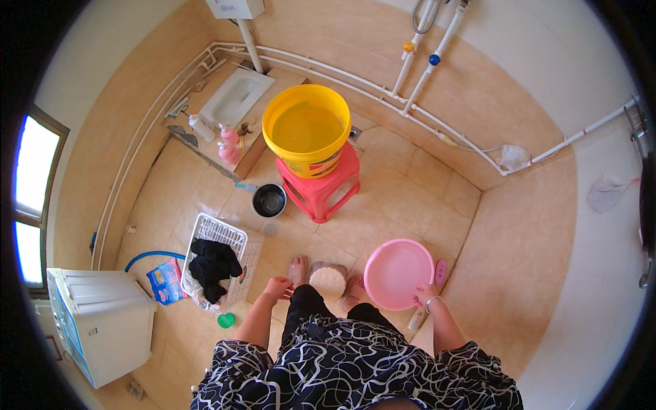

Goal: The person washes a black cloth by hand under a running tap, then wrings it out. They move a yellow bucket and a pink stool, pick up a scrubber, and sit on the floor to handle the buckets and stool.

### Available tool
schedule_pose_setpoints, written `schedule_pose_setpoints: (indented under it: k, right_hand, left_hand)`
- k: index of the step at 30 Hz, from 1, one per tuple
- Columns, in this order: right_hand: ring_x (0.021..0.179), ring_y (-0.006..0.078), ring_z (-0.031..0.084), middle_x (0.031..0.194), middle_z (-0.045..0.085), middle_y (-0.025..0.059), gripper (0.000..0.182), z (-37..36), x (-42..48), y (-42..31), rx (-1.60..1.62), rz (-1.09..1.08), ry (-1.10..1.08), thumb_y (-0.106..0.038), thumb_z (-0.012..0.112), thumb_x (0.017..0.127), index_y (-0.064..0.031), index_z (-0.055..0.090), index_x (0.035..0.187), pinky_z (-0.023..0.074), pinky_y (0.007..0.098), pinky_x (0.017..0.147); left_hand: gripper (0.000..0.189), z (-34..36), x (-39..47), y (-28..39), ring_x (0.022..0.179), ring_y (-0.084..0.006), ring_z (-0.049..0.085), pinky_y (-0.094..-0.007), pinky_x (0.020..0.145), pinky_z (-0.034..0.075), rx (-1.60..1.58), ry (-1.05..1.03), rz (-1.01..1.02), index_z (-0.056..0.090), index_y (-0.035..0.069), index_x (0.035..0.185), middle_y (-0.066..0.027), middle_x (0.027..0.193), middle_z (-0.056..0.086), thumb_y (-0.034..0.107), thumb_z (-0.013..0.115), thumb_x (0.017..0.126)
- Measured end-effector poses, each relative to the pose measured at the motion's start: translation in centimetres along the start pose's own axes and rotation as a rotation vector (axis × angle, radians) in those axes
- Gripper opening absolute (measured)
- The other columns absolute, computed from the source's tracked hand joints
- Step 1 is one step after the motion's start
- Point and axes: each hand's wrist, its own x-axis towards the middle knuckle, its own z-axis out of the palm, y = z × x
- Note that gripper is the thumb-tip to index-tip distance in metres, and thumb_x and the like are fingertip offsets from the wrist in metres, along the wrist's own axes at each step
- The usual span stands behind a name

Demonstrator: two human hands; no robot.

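Observation:
My right hand (427,293), with a bracelet at the wrist, grips the near right rim of a pink plastic basin (399,274) that looks empty. My left hand (279,288) is beside my left knee, holding nothing that I can make out; its fingers are partly curled. Between my feet is a low stool with a pale round seat (328,282). A yellow bucket (307,128) of water stands on a red plastic stool (322,189) ahead. To the left, a white plastic basket (220,225) holds black cloth (211,264) and lighter cloth.
A black bowl (269,200) sits on the floor left of the red stool. A squat toilet (237,97) and pink bottles (229,152) are on a raised step. A white washing machine (105,323) stands at left, near a blue packet (166,282). A pink brush (440,271) lies by the basin.

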Motion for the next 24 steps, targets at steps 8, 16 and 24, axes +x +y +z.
schedule_pose_setpoints:
  k: [8,16,24]
  right_hand:
    - [0.056,0.0130,0.056,0.069,0.058,0.0074,0.018,4.2,3.9,-12.7,0.061,-0.037,-0.125,-0.016,0.050,0.076,-0.0022,0.052,0.087,0.0428,0.0239,0.045]
    - [0.048,0.0100,0.051,0.061,0.055,0.0049,0.019,9.2,8.2,-26.8,0.257,-0.199,-0.151,-0.022,0.049,0.079,-0.0049,0.054,0.073,0.0396,0.0206,0.041]
    - [0.064,0.0141,0.053,0.083,0.054,0.0054,0.037,7.7,8.4,-46.0,0.591,-0.259,0.045,-0.042,0.048,0.078,-0.0092,0.047,0.095,0.0438,0.0280,0.054]
  left_hand:
    - [0.017,-5.3,4.8,6.7,0.066,-0.0128,0.054,-0.0267,0.058,0.045,-0.053,0.026,0.016,0.056,0.007,0.081,-0.0032,0.076,0.058,0.022,0.051,0.076]
    - [0.023,-12.2,11.8,20.5,0.070,-0.0105,0.050,-0.0256,0.060,0.041,-0.037,-0.037,0.142,0.055,0.010,0.086,-0.0003,0.079,0.056,0.030,0.047,0.079]
    - [0.053,-14.3,12.0,34.7,0.101,-0.0209,0.040,-0.0395,0.082,0.032,-0.376,-0.067,0.325,0.039,0.010,0.113,-0.0072,0.114,0.043,0.051,0.036,0.080]
